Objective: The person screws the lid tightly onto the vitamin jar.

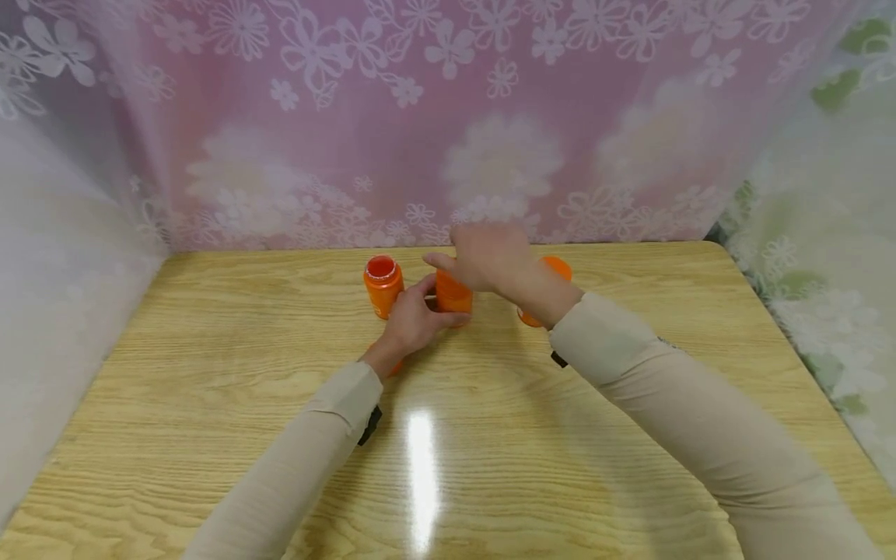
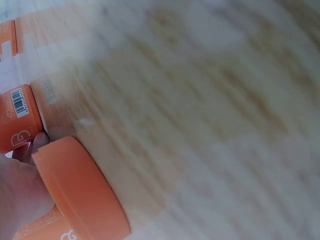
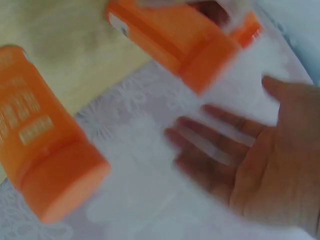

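Note:
My left hand grips the lower part of an upright orange bottle at the back of the table, thumb on the near side. That bottle wears an orange cap in the right wrist view. Just above it my right hand, blurred, is apart from the cap, its fingers extended in the right wrist view. An uncapped orange bottle stands left of the held one. A loose orange cap lies by my left wrist, mostly hidden in the head view. A capped orange bottle stands to the right, partly behind my right forearm.
The wooden table reaches back to a pink floral curtain. Pale floral cloth hangs along the right side, and a whitish cloth along the left.

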Demonstrator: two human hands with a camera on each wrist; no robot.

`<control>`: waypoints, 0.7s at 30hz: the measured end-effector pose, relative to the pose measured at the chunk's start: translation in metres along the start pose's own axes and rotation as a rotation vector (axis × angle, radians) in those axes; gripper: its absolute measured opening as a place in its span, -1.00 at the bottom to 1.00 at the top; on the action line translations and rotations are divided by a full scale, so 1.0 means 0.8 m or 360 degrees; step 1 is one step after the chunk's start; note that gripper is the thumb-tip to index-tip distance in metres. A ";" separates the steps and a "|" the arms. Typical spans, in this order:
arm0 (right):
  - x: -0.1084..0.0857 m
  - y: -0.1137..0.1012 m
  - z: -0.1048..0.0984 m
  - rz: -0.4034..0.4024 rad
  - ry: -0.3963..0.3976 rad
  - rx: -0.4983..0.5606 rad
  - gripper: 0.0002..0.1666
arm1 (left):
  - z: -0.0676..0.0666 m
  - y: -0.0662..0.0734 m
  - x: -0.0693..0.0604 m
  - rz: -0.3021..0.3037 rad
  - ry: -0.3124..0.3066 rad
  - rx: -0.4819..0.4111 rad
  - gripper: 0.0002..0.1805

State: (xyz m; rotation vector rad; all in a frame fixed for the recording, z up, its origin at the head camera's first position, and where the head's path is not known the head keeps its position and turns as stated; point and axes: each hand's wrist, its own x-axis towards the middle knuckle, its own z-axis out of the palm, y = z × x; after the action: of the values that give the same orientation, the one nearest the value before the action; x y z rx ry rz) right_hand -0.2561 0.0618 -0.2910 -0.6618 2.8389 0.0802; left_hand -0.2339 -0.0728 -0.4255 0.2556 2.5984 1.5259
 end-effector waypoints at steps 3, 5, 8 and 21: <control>0.000 0.008 -0.013 -0.0368 -0.0107 0.0096 -0.41 | -0.001 0.001 0.000 -0.0004 -0.0002 -0.0006 -0.32; 0.000 0.011 -0.018 -0.0581 -0.0189 0.0159 -0.43 | -0.001 0.002 0.000 -0.0001 -0.0006 -0.0011 -0.33; 0.001 0.012 -0.020 -0.0692 -0.0258 0.0177 -0.44 | -0.001 0.001 0.000 -0.0003 -0.0005 -0.0013 -0.38; 0.000 0.008 -0.006 -0.0604 -0.0229 0.0066 -0.51 | 0.001 0.000 -0.002 -0.0019 0.0026 -0.0009 -0.34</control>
State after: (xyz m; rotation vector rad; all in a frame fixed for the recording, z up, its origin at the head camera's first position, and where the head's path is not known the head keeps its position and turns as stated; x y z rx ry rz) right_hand -0.2595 0.0670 -0.2862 -1.1218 2.5231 0.0049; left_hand -0.2319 -0.0719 -0.4257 0.2275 2.6033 1.5376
